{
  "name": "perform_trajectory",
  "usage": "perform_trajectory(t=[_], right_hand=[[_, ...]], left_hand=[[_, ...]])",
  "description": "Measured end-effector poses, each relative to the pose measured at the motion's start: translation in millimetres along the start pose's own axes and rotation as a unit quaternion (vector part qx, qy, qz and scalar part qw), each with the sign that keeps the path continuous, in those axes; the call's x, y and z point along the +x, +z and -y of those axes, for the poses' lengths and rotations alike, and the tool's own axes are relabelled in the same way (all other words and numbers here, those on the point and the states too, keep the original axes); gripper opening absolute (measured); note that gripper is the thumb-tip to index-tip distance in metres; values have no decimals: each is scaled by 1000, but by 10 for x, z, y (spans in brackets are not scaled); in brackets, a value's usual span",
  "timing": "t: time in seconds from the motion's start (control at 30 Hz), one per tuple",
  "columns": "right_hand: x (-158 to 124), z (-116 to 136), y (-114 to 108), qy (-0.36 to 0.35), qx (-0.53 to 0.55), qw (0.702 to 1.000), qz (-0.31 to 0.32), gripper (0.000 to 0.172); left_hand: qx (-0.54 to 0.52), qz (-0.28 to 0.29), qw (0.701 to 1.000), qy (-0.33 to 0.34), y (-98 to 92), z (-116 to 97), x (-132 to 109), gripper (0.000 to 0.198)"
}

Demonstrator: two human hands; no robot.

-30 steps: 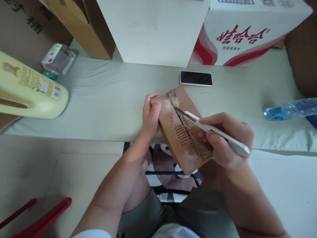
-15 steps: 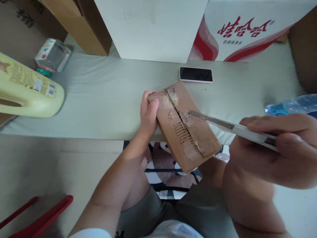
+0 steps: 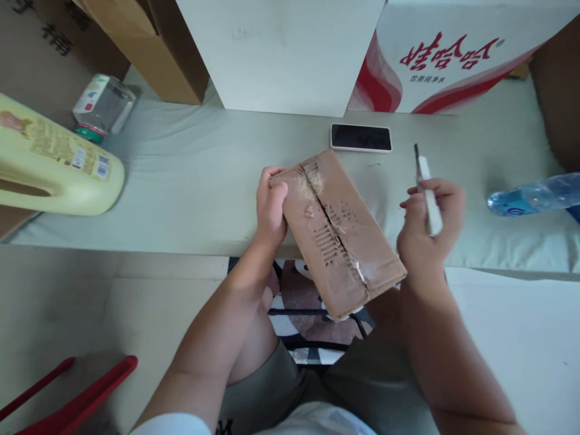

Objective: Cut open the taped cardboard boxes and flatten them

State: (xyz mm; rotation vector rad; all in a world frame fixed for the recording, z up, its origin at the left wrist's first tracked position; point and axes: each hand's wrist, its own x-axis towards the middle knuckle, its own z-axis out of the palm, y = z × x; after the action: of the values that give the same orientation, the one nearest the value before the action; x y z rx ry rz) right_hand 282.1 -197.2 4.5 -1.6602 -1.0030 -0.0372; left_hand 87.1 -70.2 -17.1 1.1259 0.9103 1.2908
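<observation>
A flat brown cardboard parcel (image 3: 338,226) lies tilted over the front edge of the pale bed surface (image 3: 194,181), with a slit running down its taped middle seam. My left hand (image 3: 270,208) grips its upper left corner, fingers closed on the edge. My right hand (image 3: 428,226) is to the right of the parcel, apart from it, closed on a white utility knife (image 3: 426,190) whose blade points up and away.
A black phone (image 3: 360,137) lies just beyond the parcel. Behind stand a white box (image 3: 281,54) and a red-and-white carton (image 3: 453,54). A yellow jug (image 3: 54,166) and a jar (image 3: 103,107) lie left, a water bottle (image 3: 530,194) right. Red handles (image 3: 77,399) show on the floor.
My right hand has drawn the knife out of the parcel's seam, swung it off to the right and turned the blade upward. My left hand has stayed on the parcel's corner.
</observation>
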Motion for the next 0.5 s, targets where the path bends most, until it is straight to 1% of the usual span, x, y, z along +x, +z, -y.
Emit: perform_trajectory(t=[0.07, 0.2, 0.27, 0.33, 0.37, 0.4, 0.47, 0.5], right_hand=[[-61, -191, 4, 32, -72, 996, 33, 29], [-63, -515, 48, 83, -195, 973, 95, 49], [-25, -621, 77, 106, -245, 955, 127, 57], [-3, -660, 90, 122, -284, 941, 138, 65], [-8, -649, 87, 117, -284, 942, 131, 67], [-28, -621, 77, 104, -260, 952, 125, 66], [-110, -528, 46, 72, -139, 979, 131, 59], [-169, -471, 29, 64, -59, 984, 152, 58]], left_hand=[[-16, -10, 1000, -13, -25, 24, 25, 45], [-39, -18, 999, -25, -93, 67, 91, 41], [-25, -26, 999, -19, -130, 65, 122, 41], [-11, -40, 999, -11, -168, 51, 148, 41], [-5, -45, 999, -7, -187, 43, 158, 40], [0, -48, 999, -5, -205, 36, 167, 38], [13, -52, 999, -6, -242, 28, 183, 34], [17, -53, 998, -6, -260, 26, 191, 32]])
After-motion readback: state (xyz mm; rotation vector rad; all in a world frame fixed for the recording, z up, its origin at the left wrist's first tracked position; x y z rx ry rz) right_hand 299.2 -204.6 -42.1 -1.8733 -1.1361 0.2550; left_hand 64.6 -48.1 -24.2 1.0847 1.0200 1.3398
